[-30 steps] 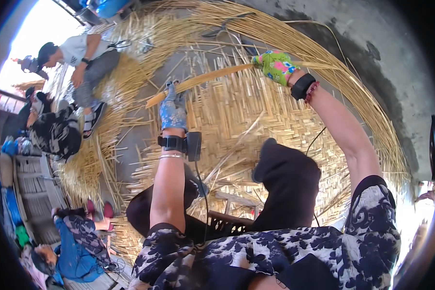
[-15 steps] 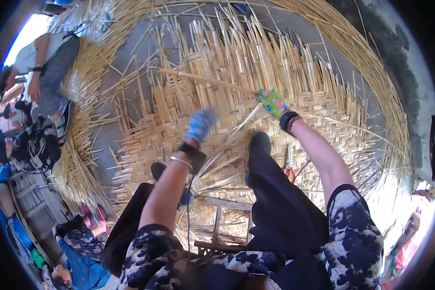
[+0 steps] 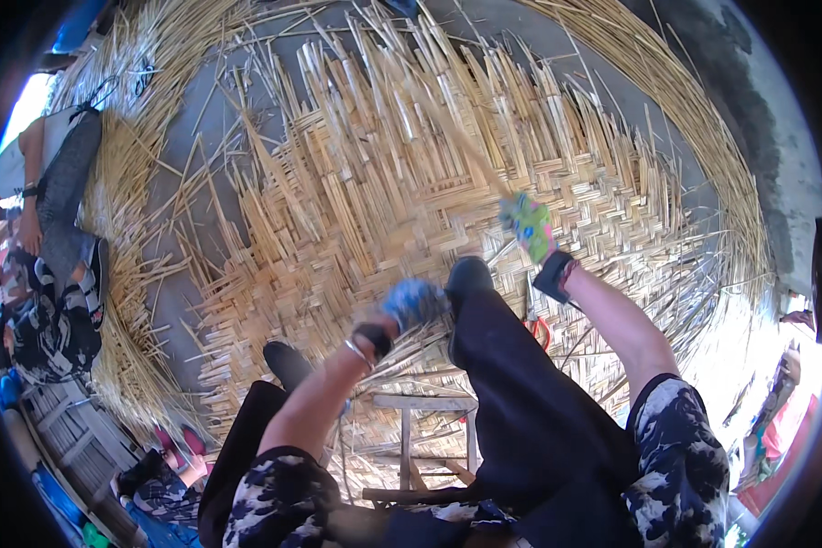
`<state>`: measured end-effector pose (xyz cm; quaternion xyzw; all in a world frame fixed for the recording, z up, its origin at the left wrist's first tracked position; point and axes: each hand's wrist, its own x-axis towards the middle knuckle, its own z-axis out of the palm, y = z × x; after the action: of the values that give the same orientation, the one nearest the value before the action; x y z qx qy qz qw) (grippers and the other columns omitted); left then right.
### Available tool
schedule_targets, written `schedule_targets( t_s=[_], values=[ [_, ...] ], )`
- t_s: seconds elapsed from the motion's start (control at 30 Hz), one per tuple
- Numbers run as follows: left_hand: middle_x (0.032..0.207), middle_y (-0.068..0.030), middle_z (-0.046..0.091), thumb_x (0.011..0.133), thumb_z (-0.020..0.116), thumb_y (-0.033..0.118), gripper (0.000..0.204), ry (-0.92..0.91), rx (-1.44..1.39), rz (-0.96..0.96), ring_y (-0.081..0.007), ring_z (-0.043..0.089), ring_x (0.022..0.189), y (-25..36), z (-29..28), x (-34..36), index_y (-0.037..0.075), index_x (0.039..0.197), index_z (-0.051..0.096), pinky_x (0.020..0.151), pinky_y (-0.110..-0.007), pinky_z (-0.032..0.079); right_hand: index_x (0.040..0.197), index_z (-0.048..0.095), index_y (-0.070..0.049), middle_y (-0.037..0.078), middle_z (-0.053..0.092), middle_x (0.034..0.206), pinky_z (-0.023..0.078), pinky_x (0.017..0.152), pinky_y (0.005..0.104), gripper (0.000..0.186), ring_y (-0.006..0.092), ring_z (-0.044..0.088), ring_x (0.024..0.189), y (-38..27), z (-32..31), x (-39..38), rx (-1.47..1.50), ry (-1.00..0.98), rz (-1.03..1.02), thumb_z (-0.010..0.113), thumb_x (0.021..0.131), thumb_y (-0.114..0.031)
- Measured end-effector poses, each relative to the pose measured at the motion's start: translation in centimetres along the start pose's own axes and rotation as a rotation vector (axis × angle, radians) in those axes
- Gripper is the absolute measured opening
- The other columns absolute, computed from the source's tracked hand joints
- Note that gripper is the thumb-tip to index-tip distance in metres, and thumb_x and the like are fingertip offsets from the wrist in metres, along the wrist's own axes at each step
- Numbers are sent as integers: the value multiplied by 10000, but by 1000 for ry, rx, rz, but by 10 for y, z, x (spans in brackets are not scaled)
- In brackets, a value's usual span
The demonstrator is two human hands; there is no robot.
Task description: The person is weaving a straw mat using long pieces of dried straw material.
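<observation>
My right hand point(image 3: 528, 226), in a green patterned glove with a black wristband, grips the end of a long bamboo strip point(image 3: 447, 119) that slants up and to the left over the woven bamboo mat point(image 3: 338, 219). My left hand point(image 3: 413, 304), in a blue glove, is blurred and hangs low beside my right knee point(image 3: 470, 274), just above the mat's near edge. I cannot make out whether it holds anything. My dark-trousered legs stretch out onto the mat.
Loose bamboo strips point(image 3: 128, 274) lie heaped around the mat's rim. A small wooden stool point(image 3: 420, 429) stands under me. A red-handled tool point(image 3: 540, 331) lies by my right leg. Another person point(image 3: 55, 210) sits at the left. A grey wall point(image 3: 758, 137) runs along the right.
Both hands have come down toward my knees. The strip, held level by both hands a second ago, now slants up-left in my right hand alone. My view has tilted down onto the mat.
</observation>
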<state>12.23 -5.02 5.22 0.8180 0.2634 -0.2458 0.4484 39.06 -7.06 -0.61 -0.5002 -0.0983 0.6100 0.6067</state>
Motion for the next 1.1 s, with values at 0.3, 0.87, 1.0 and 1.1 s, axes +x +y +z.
schedule_targets(
  t_s=[0.3, 0.87, 1.0, 1.1],
  values=[
    [772, -31, 596, 780, 573, 57, 162, 993, -1484, -75, -98, 548, 637, -27, -130, 65, 9, 934, 584, 562, -204, 441, 1087, 451, -59, 82, 543, 1020, 419, 799, 319, 259, 218, 517, 935, -45, 65, 126, -87, -166, -138, 406, 833, -90],
    [580, 21, 451, 809, 338, 591, 524, 837, -1367, -505, -91, 436, 471, -124, -158, 18, 111, 797, 546, 424, -235, 392, 1091, 497, -56, 95, 561, 1014, 424, 769, 331, 316, 201, 529, 908, 8, 11, 198, -975, -259, -199, 415, 864, -260],
    [727, -2, 542, 784, 260, 665, 655, 515, -1240, -479, -100, 476, 521, -131, -167, 21, 107, 926, 573, 461, -218, 396, 1174, 428, -55, 100, 511, 1098, 390, 819, 319, 382, 190, 489, 975, 27, -27, 202, -704, -275, -46, 438, 861, -274],
    [843, -37, 577, 789, 199, 666, 703, 547, -1139, -410, -130, 545, 681, -127, -168, 31, 89, 1008, 536, 572, -256, 440, 1222, 381, -45, 104, 470, 1164, 358, 888, 303, 404, 192, 455, 1044, 23, -29, 191, -556, -346, -10, 443, 868, -228]
  ],
)
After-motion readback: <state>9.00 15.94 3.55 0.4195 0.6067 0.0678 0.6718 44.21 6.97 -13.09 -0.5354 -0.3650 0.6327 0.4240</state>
